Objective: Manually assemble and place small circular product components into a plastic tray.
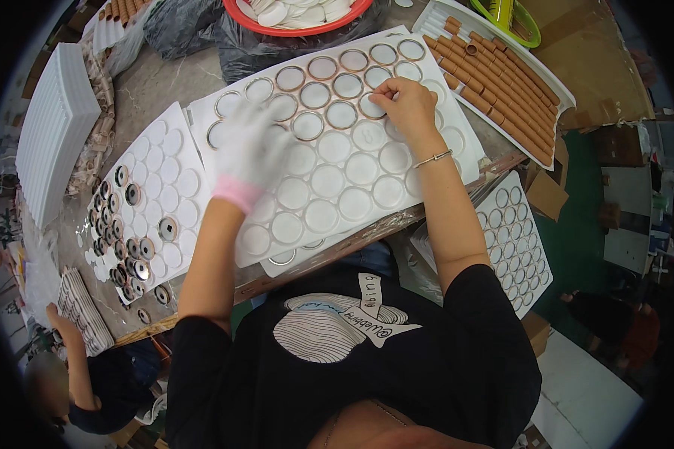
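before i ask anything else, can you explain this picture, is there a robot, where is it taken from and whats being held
No robot here: just a person's two hands. This single picture comes from a wide camera on that person's head, looking down, so edges bend near the rim. The left hand wears a white glove and is blurred above a white tray. The right hand is bare, at the edge of a ring; I can't tell if either hand grips anything. The tray carries rows of white discs, with rings showing in the upper rows. To the left lie more discs and dark round parts; at upper right, brown tubes; at the top, a red basin.
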A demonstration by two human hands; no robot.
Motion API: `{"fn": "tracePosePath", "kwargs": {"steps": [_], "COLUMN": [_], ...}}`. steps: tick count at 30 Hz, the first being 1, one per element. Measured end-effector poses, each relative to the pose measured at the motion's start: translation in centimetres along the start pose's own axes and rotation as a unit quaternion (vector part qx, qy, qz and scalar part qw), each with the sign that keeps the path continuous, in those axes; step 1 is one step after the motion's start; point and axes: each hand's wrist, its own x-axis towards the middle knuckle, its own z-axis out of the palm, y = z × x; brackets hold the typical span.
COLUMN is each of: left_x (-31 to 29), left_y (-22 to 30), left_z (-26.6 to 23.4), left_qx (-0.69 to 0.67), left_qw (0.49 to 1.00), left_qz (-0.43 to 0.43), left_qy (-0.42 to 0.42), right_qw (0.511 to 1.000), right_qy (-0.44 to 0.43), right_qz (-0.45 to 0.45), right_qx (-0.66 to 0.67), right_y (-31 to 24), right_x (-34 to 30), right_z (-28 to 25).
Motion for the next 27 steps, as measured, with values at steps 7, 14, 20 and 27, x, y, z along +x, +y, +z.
{"fn": "tracePosePath", "kwargs": {"steps": [7, 14, 20, 27], "left_x": [-11.2, -13.9, -14.3, -16.0], "left_y": [-4.6, -2.5, -15.7, -22.4], "left_z": [1.0, 0.2, -8.8, -11.2], "left_qx": [-0.178, -0.142, 0.121, 0.288], "left_qw": [0.963, 0.969, 0.935, 0.905], "left_qz": [-0.160, -0.153, -0.244, -0.289], "left_qy": [0.124, 0.133, 0.227, 0.117], "right_qw": [0.959, 0.933, 0.960, 0.943], "right_qy": [0.099, 0.009, -0.020, 0.224], "right_qz": [-0.157, -0.100, -0.109, -0.248], "right_qx": [-0.216, -0.346, -0.257, 0.004], "right_y": [-1.6, -1.1, -0.3, -2.7], "right_x": [-3.3, -5.6, -4.3, 4.4], "right_z": [0.1, 2.8, 0.0, -2.1]}}
